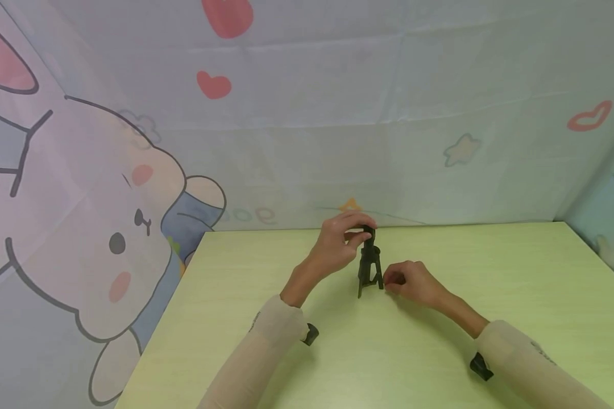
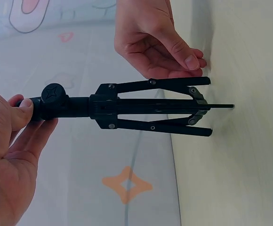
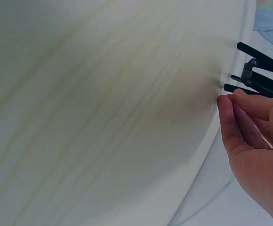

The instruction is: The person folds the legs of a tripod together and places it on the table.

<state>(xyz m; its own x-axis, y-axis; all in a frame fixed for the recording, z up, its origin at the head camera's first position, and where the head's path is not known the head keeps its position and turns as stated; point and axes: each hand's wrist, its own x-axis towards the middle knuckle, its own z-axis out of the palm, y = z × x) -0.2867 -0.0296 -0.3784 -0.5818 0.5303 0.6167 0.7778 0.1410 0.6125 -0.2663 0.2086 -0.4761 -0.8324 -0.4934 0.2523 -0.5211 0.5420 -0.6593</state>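
A small black tripod (image 1: 370, 267) stands upright on the pale green table (image 1: 440, 352), near its far edge, with its legs only slightly spread. My left hand (image 1: 345, 241) pinches the knobbed head at its top between thumb and fingers; the left wrist view shows that hand (image 2: 19, 127) on the head of the tripod (image 2: 146, 106). My right hand (image 1: 409, 281) rests on the table just right of the leg tips, fingers loosely curled. In the right wrist view its fingertips (image 3: 228, 101) lie against the nearest tripod leg (image 3: 263, 77) without closing round it.
A cloth backdrop printed with a cartoon rabbit (image 1: 107, 238), red hearts (image 1: 214, 85) and a star (image 1: 461, 149) walls in the table behind and on both sides. The table's left edge (image 1: 158, 341) runs diagonally. Black wrist mounts (image 1: 309, 334) sit on both sleeves.
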